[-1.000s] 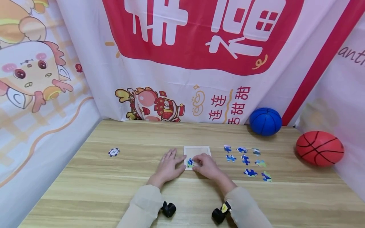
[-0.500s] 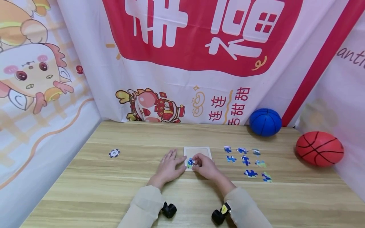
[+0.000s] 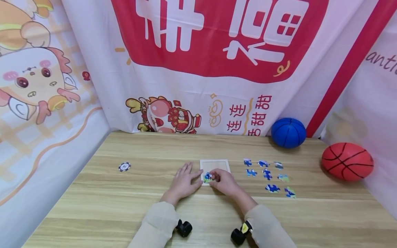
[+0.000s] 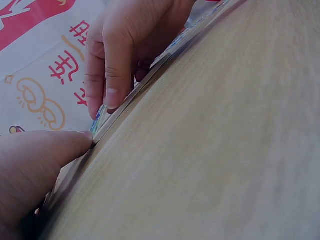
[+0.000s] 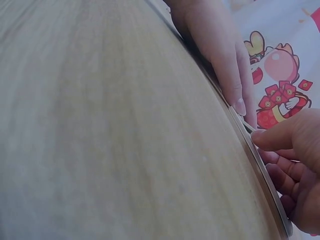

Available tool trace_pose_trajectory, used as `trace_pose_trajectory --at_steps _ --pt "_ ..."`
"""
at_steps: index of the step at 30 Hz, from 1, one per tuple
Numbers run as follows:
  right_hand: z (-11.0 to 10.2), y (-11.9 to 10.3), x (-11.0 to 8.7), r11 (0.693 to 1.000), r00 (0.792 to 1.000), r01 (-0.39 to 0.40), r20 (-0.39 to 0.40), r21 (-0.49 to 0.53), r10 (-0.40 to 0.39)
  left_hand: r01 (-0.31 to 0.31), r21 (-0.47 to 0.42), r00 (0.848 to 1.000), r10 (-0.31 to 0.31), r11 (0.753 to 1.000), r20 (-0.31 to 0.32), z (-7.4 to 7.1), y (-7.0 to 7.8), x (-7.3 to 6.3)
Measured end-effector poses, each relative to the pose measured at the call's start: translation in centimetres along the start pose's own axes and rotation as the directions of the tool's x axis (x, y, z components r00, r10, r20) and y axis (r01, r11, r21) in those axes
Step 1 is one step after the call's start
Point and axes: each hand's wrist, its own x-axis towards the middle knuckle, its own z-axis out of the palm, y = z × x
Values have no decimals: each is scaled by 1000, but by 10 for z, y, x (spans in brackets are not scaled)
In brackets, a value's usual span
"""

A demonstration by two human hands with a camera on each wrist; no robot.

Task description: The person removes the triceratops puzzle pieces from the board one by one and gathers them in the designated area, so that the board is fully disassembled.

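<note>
A shallow, light square puzzle tray [image 3: 214, 161] lies flat on the table between both hands. In its near left corner sits a blue and green jigsaw piece [image 3: 207, 177]. My right hand [image 3: 225, 181] reaches over the tray with curled fingers and pinches at this piece; the fingers partly cover it. My left hand [image 3: 183, 181] rests on the table at the tray's left side, its fingers fairly straight and its thumb at the tray edge. In the left wrist view, the left thumb [image 4: 75, 142] touches the rim, close to the right fingertips.
Several loose jigsaw pieces [image 3: 267, 174] lie spread to the right of the tray. A blue ball [image 3: 288, 133] and a red ball [image 3: 347, 161] stand at the back right. To the left lies a round chip [image 3: 124, 167]. A printed cloth [image 3: 173, 82] hangs behind the table.
Very little differs. My right fingers shift slightly at the jigsaw piece in the tray corner; the left hand keeps its place by the tray.
</note>
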Motion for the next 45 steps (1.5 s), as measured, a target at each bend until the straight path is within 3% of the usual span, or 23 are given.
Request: trace_pose_trajectory --at_steps 7,18,24,32,45 --pt "-4 3 0 996 1000 -24 11 85 23 -2 7 1000 2 1000 -3 1 -1 0" --pt "-28 4 -11 980 1000 -26 2 195 27 0 8 1000 0 1000 -9 1 0 0" --pt "-50 5 -23 979 1000 3 -16 203 0 0 11 1000 0 1000 -12 2 0 0" --pt "-89 26 -48 980 991 -112 -59 164 123 -2 13 1000 2 1000 -1 1 1 0" --pt "-129 58 -75 991 991 -89 -94 102 99 1 10 1000 -1 1000 1 1 0 1"
